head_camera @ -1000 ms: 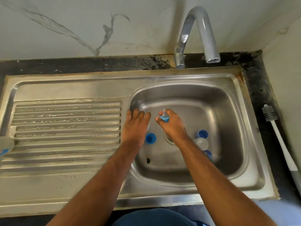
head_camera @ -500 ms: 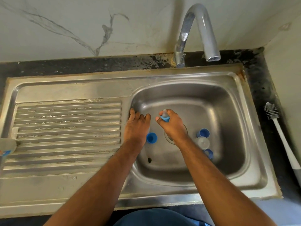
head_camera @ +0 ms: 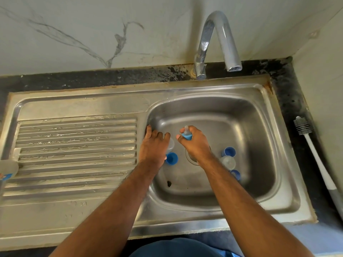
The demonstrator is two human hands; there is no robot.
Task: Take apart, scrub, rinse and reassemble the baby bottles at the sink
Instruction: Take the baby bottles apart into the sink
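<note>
At the far left edge of the drainboard (head_camera: 74,145) a blurred bottle (head_camera: 8,168) lies half out of view. The left hand (head_camera: 153,147) reaches into the sink basin (head_camera: 213,112) with fingers spread, over a clear bottle part (head_camera: 170,145); just below it stands a blue cap (head_camera: 171,158). Whether the fingers grasp the clear part I cannot tell. The right hand (head_camera: 194,143) pinches a blue nipple ring (head_camera: 186,135) above the drain. Further right lie two blue rings (head_camera: 229,151) and a clear cap (head_camera: 229,162). A bottle brush (head_camera: 315,154) lies on the counter (head_camera: 289,101). Compared with half a second ago, both hands kept almost the same position.
</note>
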